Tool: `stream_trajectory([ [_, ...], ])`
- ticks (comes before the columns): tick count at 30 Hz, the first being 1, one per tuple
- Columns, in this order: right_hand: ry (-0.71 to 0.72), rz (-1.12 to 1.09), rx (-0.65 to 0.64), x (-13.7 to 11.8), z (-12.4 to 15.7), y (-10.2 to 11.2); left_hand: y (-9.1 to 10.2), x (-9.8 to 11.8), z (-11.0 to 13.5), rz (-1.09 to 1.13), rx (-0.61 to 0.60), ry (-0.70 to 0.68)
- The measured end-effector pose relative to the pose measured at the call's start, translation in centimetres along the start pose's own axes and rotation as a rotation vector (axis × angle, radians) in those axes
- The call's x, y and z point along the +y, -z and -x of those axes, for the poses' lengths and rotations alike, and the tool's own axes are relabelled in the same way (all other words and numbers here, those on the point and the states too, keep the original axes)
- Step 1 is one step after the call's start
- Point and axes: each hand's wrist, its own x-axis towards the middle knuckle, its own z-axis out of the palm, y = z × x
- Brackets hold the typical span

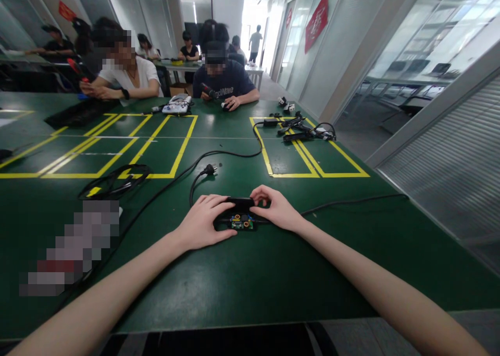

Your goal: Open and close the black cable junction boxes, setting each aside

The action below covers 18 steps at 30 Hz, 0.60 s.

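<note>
At nine o'clock on the black case [241, 204], your left hand [203, 220] rests with thumb and fingers apart; at three, your right hand [276, 207] curls, its grip unclear. The circuit board [242, 223] sits at six, between your hands; a plug [210, 169] lies beyond, toward eleven.

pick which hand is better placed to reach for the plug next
Probably the left hand: the plug lies just beyond it, and the plug's cord runs down toward that hand. The right hand, at the right end of the black cover, looks farther away.
</note>
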Motion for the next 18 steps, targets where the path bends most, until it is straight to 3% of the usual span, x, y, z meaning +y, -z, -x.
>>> stream_trajectory([
  [5,-0.093,-0.244,-0.022,-0.32,0.26,0.0,-0.02,0.22,0.14,0.037,0.029,-0.006],
  [18,-0.078,-0.273,-0.034,-0.28,0.59,0.29,0.17,0.46,0.1,0.087,0.03,-0.011],
])
